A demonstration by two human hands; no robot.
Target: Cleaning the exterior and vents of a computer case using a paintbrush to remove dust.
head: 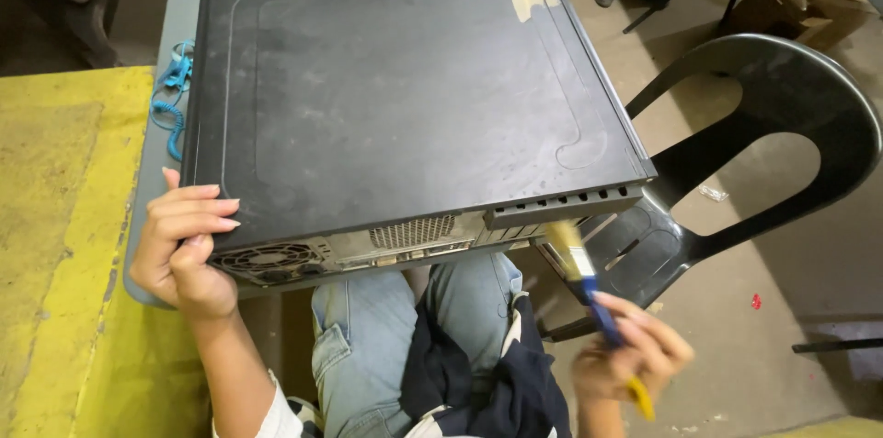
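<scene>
While lying flat on the grey tabletop [175,15], black computer case [405,93], rear panel toward the lap. Left hand [184,240] curled over its near left corner. Right hand [635,351], blurred, closed around a blue-handled brush [581,272], bristles just beside the case's right rear corner. Black chair [782,125] alongside.

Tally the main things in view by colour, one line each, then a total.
Black: 2, the computer case gripped by the left hand, and the plastic chair
Blue: 2, the paintbrush in the right hand, and the coiled cord
Total: 4
</scene>
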